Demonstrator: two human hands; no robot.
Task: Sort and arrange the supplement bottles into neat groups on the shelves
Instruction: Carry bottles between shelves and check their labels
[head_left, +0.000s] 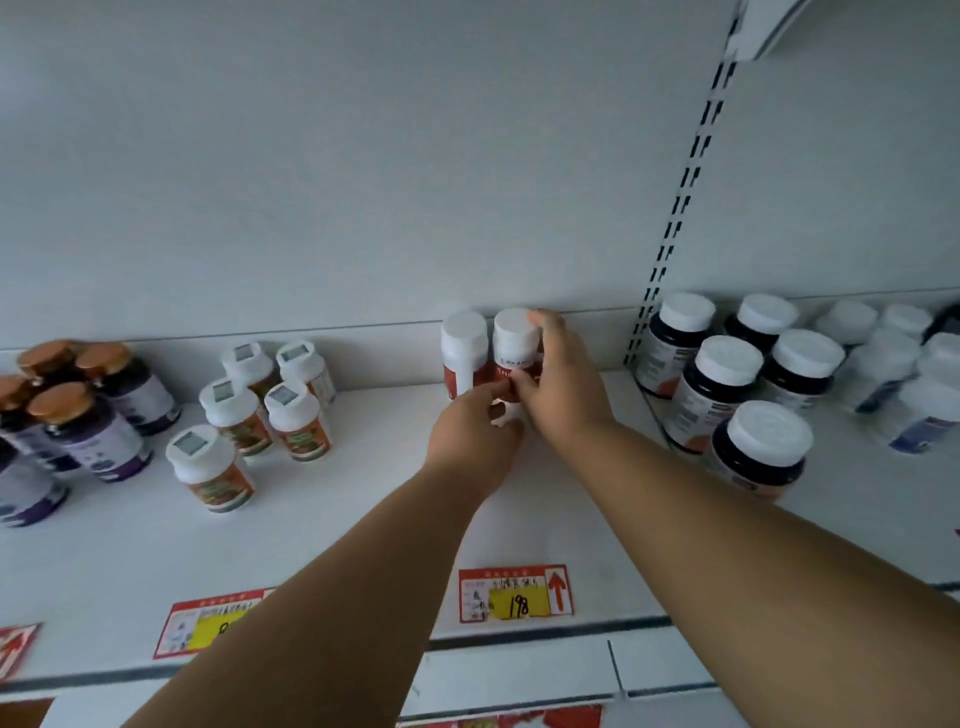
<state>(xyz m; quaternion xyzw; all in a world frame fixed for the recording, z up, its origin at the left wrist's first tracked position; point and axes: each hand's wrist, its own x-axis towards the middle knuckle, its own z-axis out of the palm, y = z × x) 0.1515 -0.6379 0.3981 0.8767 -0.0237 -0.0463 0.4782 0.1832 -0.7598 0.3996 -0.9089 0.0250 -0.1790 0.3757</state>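
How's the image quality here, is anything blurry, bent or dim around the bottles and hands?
Head view: flat, dim, bluish light, no glare. Wide-angle bend curves the slotted upright and the shelf edge. Left hand and right hand, around the red-and-white bottles, are slightly soft. The white bottles at far right are blurriest; the 198 price tag stays legible.

Both hands' grip at shelf (363, 545) rear: two bottles (464, 358) side by side there. Five-bottle cluster (249, 415) left of grip; dark bottles (727, 384) right.
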